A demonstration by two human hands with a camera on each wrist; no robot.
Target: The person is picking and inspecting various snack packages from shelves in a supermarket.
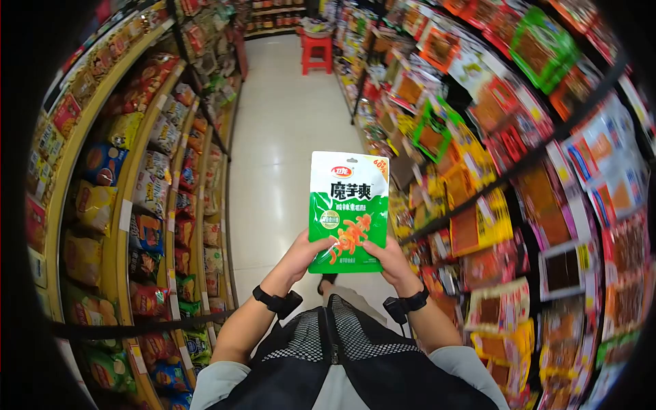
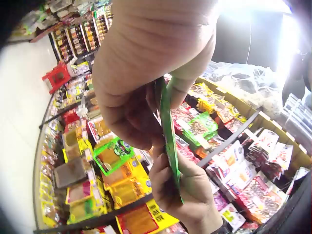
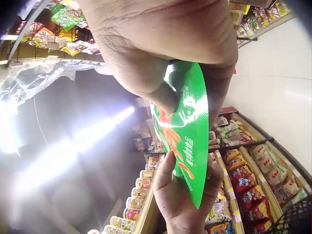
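Observation:
A green and white snack pouch [image 1: 350, 205] is held upright in front of the body, its printed front facing the head camera. The left hand [image 1: 301, 254] grips its lower left side, thumb on the front. On the lower right side the right hand [image 1: 389, 258] pinches it the same way. The left wrist view shows the pouch [image 2: 168, 131] edge-on between the left hand [image 2: 151, 63] and the right hand [image 2: 187, 190]. In the right wrist view, the right hand [image 3: 170, 44] is on the near end of the pouch [image 3: 190, 136], and the left hand [image 3: 183, 200] on the far end.
Shelves of bagged snacks [image 1: 154, 181] line the left side. Racks of hanging packets [image 1: 478, 219] stand close on the right. A tiled aisle floor [image 1: 273, 102] runs ahead between them, with a red stool [image 1: 316, 53] at its far end.

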